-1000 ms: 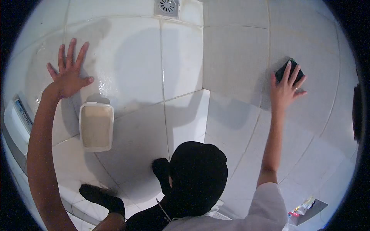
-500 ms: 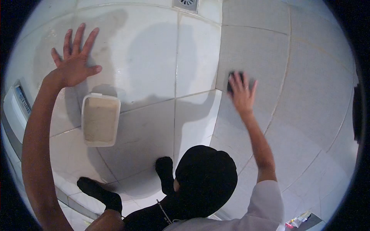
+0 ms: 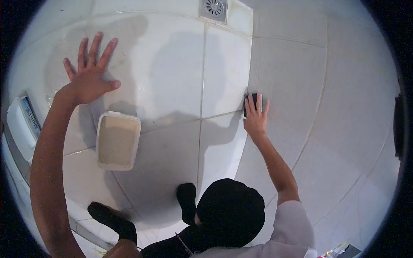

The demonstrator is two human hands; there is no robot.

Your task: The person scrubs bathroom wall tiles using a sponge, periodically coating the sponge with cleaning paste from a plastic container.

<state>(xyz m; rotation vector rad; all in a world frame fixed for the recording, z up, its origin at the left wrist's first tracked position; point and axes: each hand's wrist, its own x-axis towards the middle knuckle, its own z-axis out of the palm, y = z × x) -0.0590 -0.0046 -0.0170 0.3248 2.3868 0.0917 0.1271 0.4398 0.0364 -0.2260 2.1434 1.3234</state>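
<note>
My left hand (image 3: pixel 89 79) lies flat on the white floor tiles with its fingers spread and nothing in it. Below it stands a white rectangular plastic tub (image 3: pixel 138 139) holding cloudy beige liquid. On the right, my right hand (image 3: pixel 257 118) presses a small black scrubbing pad (image 3: pixel 248 112) against the tiles where the floor meets the wall. Its fingers lie over the pad and hide part of it, so whether it is a sponge or a brush is unclear.
A square metal floor drain (image 3: pixel 214 7) sits at the top. Pale wall tiles (image 3: pixel 292 86) rise on the right. At the left edge is a white container labelled SPOTLESS (image 3: pixel 23 124). My feet in black socks (image 3: pixel 186 202) stand near the bottom, beside my black-clad knee (image 3: pixel 230 210).
My right hand and the pad have moved left and down, from the lower wall to the floor corner. The whole view has shifted slightly; my left hand stays planted on the floor.
</note>
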